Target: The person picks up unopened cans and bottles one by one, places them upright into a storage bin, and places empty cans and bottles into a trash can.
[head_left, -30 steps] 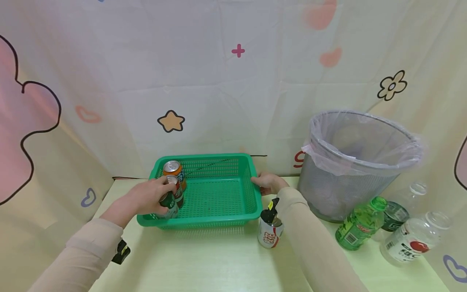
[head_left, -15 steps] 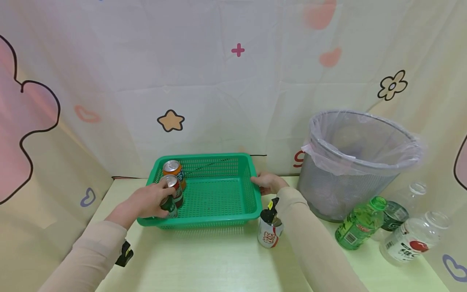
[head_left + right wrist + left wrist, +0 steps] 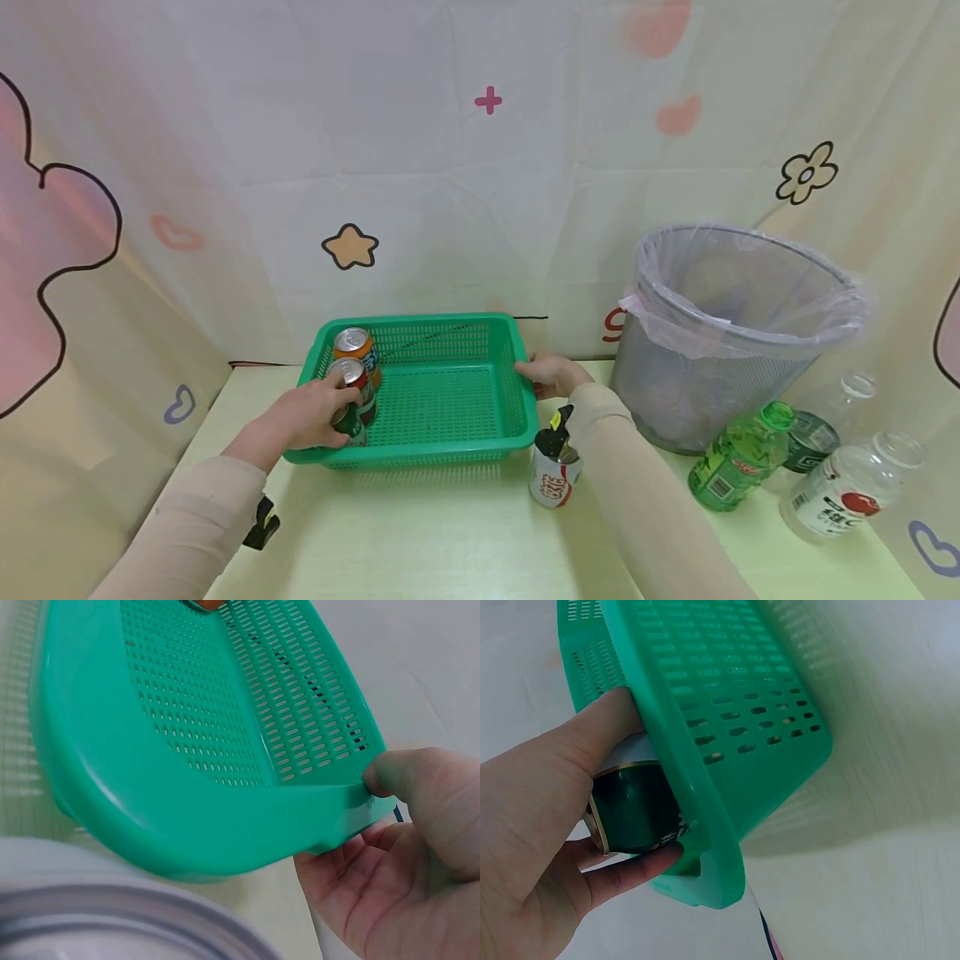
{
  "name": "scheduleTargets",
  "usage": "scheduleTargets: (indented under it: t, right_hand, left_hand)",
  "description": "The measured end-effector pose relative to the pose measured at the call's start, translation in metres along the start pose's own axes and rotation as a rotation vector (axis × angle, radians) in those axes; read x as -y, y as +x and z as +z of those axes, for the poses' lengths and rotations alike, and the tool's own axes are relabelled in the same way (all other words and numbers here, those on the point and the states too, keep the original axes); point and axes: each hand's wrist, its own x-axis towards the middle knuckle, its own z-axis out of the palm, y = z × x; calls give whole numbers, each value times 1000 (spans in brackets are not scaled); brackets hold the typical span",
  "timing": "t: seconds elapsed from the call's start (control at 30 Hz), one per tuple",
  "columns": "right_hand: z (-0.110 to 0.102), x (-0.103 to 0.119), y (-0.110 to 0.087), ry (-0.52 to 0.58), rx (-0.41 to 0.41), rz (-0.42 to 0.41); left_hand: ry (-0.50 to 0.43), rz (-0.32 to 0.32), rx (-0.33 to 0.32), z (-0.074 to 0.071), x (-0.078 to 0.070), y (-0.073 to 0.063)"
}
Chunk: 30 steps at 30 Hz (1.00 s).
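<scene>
Gripping the can (image 3: 348, 421) left-handed (image 3: 303, 415) and pinching the basket (image 3: 450, 400) rim right-handed (image 3: 551, 375), I risk toppling neighbouring cans (image 3: 356, 367).

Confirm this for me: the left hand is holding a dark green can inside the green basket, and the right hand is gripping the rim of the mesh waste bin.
Not quite. The right hand grips the rim of the green basket, not the mesh waste bin; the right wrist view shows its thumb over that rim. The left hand does hold the dark green can inside the basket.
</scene>
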Motion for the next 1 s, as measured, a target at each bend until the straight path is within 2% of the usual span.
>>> scheduleTargets:
  t: [0.3, 0.67, 1.0]
  right_hand:
    - [0, 1, -2, 0, 2, 3]
    - [1, 1, -1, -2, -20, 6]
    - [0, -1, 1, 9, 0, -17]
  left_hand:
    - [-3, -26, -2, 4, -6, 1]
    - [56, -67, 3, 5, -13, 2]
    - [14, -80, 15, 1, -16, 0]
